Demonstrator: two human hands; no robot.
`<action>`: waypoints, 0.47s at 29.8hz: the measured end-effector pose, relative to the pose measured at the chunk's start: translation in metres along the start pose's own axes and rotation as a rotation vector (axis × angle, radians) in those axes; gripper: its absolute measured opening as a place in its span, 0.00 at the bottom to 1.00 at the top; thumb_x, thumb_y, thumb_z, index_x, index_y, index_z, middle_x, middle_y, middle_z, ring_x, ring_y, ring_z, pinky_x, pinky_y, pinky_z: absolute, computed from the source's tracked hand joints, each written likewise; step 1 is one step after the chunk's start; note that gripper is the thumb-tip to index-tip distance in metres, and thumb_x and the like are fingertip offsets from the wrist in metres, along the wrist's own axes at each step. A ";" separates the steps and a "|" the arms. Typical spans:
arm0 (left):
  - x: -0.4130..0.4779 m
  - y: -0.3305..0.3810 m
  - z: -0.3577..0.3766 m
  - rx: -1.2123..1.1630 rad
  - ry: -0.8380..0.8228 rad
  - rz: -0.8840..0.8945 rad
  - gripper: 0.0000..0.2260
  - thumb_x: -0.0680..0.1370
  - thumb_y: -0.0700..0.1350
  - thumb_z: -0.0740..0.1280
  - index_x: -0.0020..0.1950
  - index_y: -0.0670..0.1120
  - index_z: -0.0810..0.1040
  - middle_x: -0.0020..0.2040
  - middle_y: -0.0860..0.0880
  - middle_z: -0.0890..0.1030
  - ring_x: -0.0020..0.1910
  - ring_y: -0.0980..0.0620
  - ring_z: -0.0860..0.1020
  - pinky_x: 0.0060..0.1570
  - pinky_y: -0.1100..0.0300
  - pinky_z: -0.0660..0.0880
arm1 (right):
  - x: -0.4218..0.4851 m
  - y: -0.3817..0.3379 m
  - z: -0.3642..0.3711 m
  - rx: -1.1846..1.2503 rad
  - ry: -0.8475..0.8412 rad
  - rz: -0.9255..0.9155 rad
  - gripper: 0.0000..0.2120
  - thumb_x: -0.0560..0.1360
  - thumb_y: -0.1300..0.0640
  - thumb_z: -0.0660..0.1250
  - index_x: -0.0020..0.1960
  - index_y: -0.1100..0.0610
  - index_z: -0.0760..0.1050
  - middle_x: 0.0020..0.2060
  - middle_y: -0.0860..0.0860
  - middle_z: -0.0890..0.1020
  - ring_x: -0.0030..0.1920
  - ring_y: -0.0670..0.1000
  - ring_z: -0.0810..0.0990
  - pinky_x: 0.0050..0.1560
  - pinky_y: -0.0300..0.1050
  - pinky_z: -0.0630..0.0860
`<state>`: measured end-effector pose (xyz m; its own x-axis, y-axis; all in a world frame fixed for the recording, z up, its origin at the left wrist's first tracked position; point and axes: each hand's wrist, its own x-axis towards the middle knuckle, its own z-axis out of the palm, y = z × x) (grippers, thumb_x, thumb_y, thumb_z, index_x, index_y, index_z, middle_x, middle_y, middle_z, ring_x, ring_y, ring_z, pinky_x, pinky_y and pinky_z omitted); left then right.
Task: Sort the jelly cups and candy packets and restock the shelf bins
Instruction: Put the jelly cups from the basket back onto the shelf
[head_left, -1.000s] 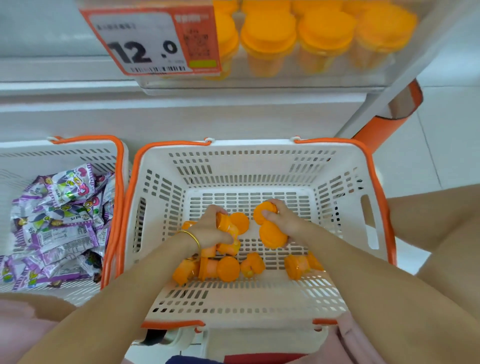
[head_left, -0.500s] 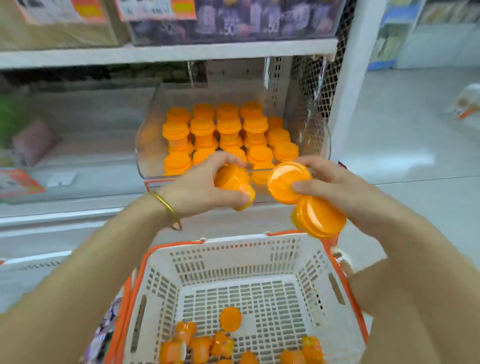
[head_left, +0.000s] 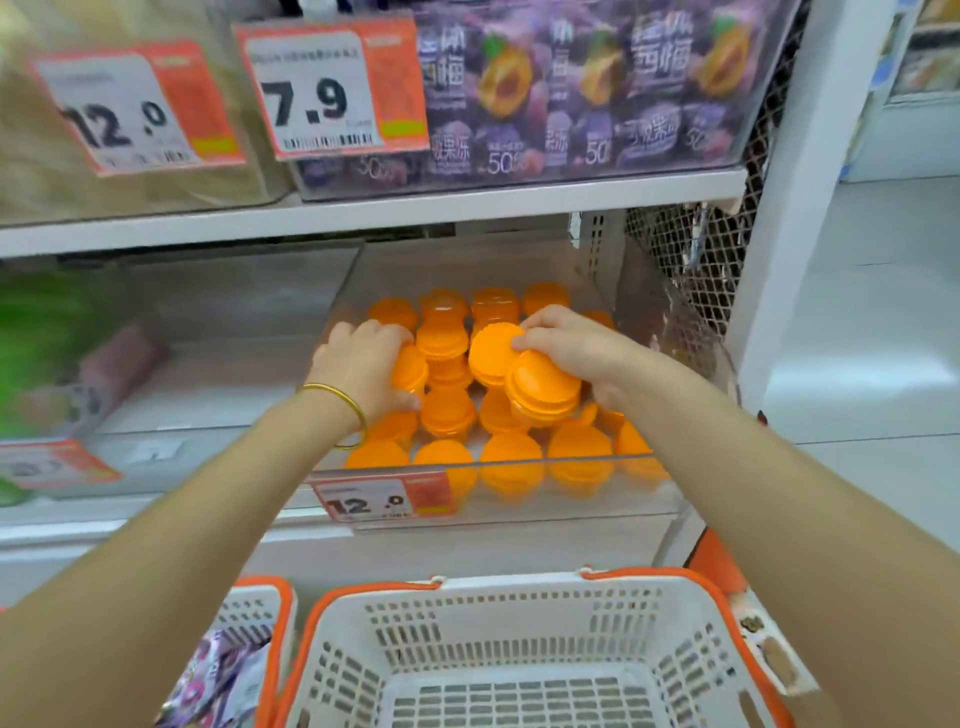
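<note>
Both my hands reach into a clear shelf bin (head_left: 644, 483) filled with several orange jelly cups (head_left: 448, 413). My left hand (head_left: 363, 366), with a gold bangle on the wrist, grips an orange cup (head_left: 411, 370) at the left side of the stack. My right hand (head_left: 569, 340) holds two orange cups (head_left: 543, 387) over the middle of the bin, one lid facing me. Below, the white basket with an orange rim (head_left: 519, 592) stands in front of the shelf; its contents are out of view.
A second white basket (head_left: 262, 608) at the lower left holds purple candy packets (head_left: 223, 675). The shelf above carries a bin of purple jelly packs (head_left: 571, 93) and price tags 7.9 (head_left: 311, 98) and 12.0. A white post (head_left: 789, 171) and mesh panel bound the bin's right side.
Both hands lifted orange cups out of the basket, raised them to the shelf and now hold them inside the clear bin above the stacked cups.
</note>
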<state>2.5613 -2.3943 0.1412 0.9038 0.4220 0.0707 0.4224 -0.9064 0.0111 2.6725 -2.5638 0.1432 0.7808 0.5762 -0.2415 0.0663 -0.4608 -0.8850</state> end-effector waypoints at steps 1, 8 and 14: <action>0.000 -0.003 0.002 0.036 -0.009 0.010 0.32 0.70 0.53 0.73 0.71 0.49 0.65 0.65 0.45 0.70 0.64 0.40 0.66 0.61 0.48 0.67 | 0.004 -0.003 0.009 -0.015 -0.018 0.001 0.18 0.78 0.51 0.63 0.67 0.51 0.67 0.59 0.55 0.71 0.54 0.59 0.72 0.29 0.42 0.69; -0.001 -0.005 0.013 0.193 -0.037 -0.002 0.29 0.72 0.50 0.72 0.67 0.42 0.65 0.63 0.42 0.65 0.63 0.41 0.65 0.54 0.49 0.71 | 0.027 -0.014 0.056 -0.059 -0.038 0.123 0.19 0.80 0.52 0.61 0.69 0.57 0.66 0.60 0.58 0.71 0.50 0.60 0.70 0.25 0.44 0.68; -0.002 -0.006 0.013 0.256 0.025 0.021 0.29 0.73 0.55 0.69 0.68 0.45 0.64 0.64 0.43 0.66 0.63 0.41 0.66 0.56 0.50 0.70 | 0.026 -0.011 0.049 -0.057 0.030 0.125 0.24 0.79 0.47 0.60 0.71 0.58 0.63 0.58 0.57 0.71 0.51 0.61 0.73 0.24 0.42 0.69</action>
<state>2.5579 -2.3899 0.1280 0.9120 0.3997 0.0928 0.4100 -0.8792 -0.2428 2.6622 -2.5110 0.1268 0.8033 0.4916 -0.3361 0.0018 -0.5664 -0.8241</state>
